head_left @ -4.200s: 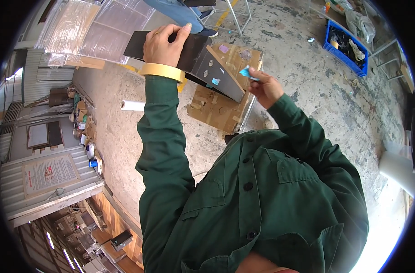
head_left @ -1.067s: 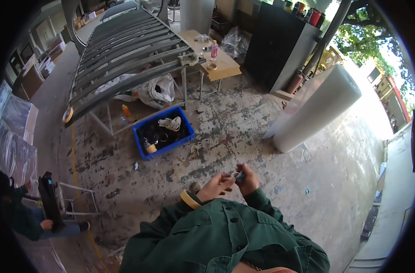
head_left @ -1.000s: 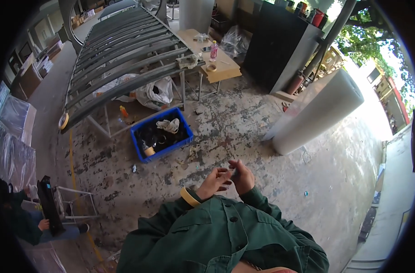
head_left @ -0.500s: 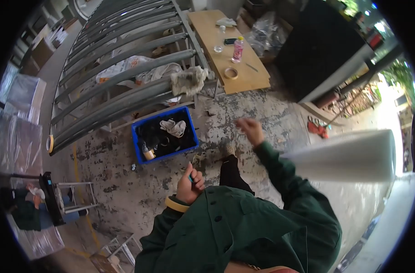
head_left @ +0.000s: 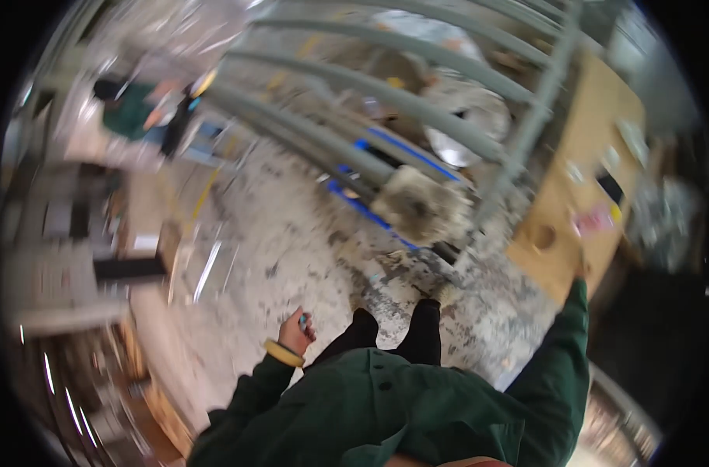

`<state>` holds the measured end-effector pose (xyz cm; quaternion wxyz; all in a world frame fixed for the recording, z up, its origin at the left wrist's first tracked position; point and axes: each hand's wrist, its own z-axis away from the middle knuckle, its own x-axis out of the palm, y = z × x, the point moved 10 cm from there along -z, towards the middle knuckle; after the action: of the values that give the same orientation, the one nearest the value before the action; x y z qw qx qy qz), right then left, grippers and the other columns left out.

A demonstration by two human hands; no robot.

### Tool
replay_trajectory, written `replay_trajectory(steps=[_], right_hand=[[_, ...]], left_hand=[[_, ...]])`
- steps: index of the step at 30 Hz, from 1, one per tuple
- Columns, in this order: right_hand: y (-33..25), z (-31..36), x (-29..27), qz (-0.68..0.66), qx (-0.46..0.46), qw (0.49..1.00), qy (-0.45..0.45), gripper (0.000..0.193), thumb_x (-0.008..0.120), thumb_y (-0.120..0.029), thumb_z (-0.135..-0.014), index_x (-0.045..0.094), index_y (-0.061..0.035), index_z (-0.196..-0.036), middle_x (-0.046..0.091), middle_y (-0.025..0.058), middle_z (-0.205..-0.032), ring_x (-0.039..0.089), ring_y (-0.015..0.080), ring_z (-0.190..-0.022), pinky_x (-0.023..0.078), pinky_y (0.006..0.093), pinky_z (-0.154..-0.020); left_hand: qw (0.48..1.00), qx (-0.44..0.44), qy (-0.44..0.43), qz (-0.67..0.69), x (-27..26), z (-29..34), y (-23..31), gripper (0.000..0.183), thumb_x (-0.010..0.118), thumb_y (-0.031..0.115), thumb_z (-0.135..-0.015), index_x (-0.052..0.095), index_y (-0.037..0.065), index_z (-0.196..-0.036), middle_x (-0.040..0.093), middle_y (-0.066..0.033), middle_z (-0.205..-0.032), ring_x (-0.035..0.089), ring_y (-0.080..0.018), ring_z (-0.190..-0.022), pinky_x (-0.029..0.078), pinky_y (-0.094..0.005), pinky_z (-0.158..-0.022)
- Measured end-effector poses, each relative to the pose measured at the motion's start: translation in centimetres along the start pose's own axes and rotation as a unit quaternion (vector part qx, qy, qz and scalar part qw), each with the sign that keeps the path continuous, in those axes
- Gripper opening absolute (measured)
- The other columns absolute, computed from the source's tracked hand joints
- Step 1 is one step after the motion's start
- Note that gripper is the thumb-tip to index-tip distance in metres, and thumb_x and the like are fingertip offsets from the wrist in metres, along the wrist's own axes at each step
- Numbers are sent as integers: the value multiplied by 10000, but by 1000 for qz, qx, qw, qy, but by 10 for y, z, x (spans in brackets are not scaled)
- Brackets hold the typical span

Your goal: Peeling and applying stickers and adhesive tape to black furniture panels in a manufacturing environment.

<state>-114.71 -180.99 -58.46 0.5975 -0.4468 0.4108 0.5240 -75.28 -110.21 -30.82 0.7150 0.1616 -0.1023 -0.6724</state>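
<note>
My left hand (head_left: 297, 333) is closed around a small teal thing, mostly hidden by the fingers, in front of my body. A yellow tape roll (head_left: 284, 355) sits round that wrist like a bracelet. My right arm stretches out to the right, and my right hand (head_left: 582, 269) is at the near part of the tan tabletop (head_left: 561, 261). That hand is small and smeared, so its fingers cannot be made out. Nearest to it are a brown tape roll (head_left: 543, 237) and a pink bottle with a yellow cap (head_left: 594, 221).
A dark phone (head_left: 610, 187) lies farther along the tabletop. Ahead stands a rack of grey tubes (head_left: 417, 109), with a fuzzy whitish cover (head_left: 421, 206) on its end. A blue crate (head_left: 370, 214) shows partly beneath it. Another person (head_left: 129, 109) sits at the far left.
My view has swung to the right, bringing the tabletop nearer. My right hand has gone from above the floor to the tabletop. My left hand stays closed.
</note>
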Motion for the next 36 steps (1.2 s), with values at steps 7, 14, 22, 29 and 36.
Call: replay_trajectory(steps=[7, 14, 22, 29, 36], right_hand=[[-87, 46, 24, 23, -104, 994, -12, 325, 418, -315, -838, 549, -104, -1047, 578, 136, -972, 558, 297, -856, 457, 404, -728], [-149, 113, 64, 18, -194, 980, -41, 328, 437, -332, -822, 550, -109, -1034, 574, 127, -947, 555, 294, -817, 459, 402, -686], [-240, 277, 116, -8, -313, 940, -133, 332, 459, -351, -804, 550, -116, -1020, 570, 117, -919, 552, 291, -772, 460, 400, -637], [-319, 477, 182, -25, -364, 899, -240, 337, 478, -368, -788, 550, -122, -1007, 567, 108, -894, 549, 288, -733, 462, 398, -595], [-412, 640, 233, -126, -285, 885, -346, 344, 497, -385, -773, 550, -127, -995, 563, 99, -869, 546, 286, -694, 463, 396, -553]], left_hand=[[988, 14, -143, -59, 53, 36, -24, 229, 504, 323, -843, 513, 96, -815, 454, 29, -597, 464, -122, -521, 394, -271, -520], [987, -21, -156, -34, 43, 35, -34, 292, 522, 378, -843, 509, 91, -789, 410, 26, -565, 431, -123, -486, 362, -274, -469], [980, 44, -173, 83, -34, 38, 2, 432, 544, 405, -827, 428, 109, -534, 366, -4, -515, 436, -159, -473, 355, -286, -486], [906, 105, -314, 265, -172, 39, 46, 463, 442, 331, -893, 314, 137, -492, 339, -5, -558, 357, -163, -522, 340, -299, -550], [876, 340, -222, 259, -399, 58, 135, 435, 352, 324, -925, 372, 88, -559, 356, -25, -540, 410, -171, -537, 370, -297, -575]])
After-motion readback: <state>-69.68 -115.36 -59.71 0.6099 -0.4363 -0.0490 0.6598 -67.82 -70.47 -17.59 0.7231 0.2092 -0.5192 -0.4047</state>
